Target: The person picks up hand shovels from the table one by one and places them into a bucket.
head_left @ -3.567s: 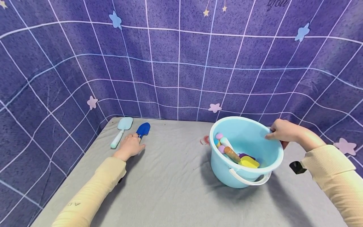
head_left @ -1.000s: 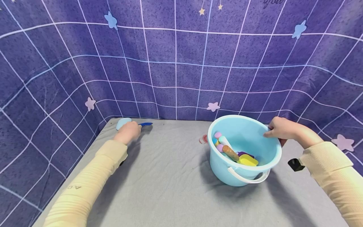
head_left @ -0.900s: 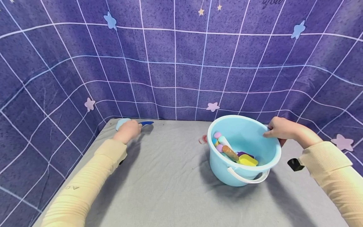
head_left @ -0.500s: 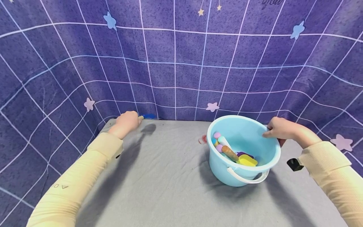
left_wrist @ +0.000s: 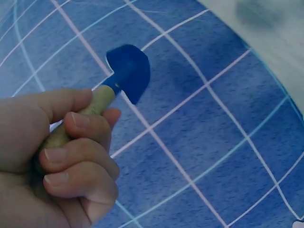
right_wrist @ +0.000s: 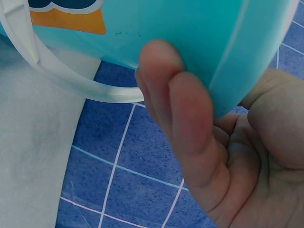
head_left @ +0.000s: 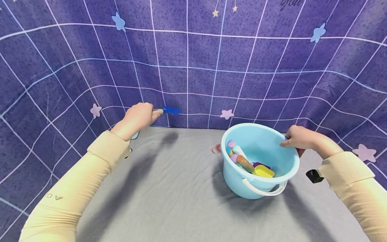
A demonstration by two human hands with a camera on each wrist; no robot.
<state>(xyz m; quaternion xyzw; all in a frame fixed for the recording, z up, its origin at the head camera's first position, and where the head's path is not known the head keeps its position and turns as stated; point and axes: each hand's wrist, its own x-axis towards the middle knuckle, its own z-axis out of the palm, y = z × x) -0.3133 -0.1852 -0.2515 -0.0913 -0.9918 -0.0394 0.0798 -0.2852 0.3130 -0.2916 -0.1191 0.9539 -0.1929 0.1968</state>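
Raised above the far left of the table, my left hand (head_left: 138, 117) grips a small toy trowel by its pale wooden handle. The trowel's blue blade (head_left: 171, 110) points right in the head view; the left wrist view shows fingers curled round the handle below the blue blade (left_wrist: 133, 71). My right hand (head_left: 302, 137) holds the rim of a light blue bucket (head_left: 248, 186), thumb inside and fingers outside against the wall. Within the bucket lie a yellow scoop (head_left: 263, 171), a brown handle (head_left: 245, 163) and several pastel pieces. Its white handle (head_left: 263, 192) hangs at the front.
Grey cloth covers the table (head_left: 181, 188). A light blue shovel (head_left: 135, 135) lies on it, mostly hidden behind my left wrist. A red mark (head_left: 216, 149) shows left of the bucket. Purple gridded curtain (head_left: 193, 67) hangs at the back and sides.
My left hand took hold of the blue trowel on the table, then lifted it and moved slightly right. My right hand and the bucket stay in place.
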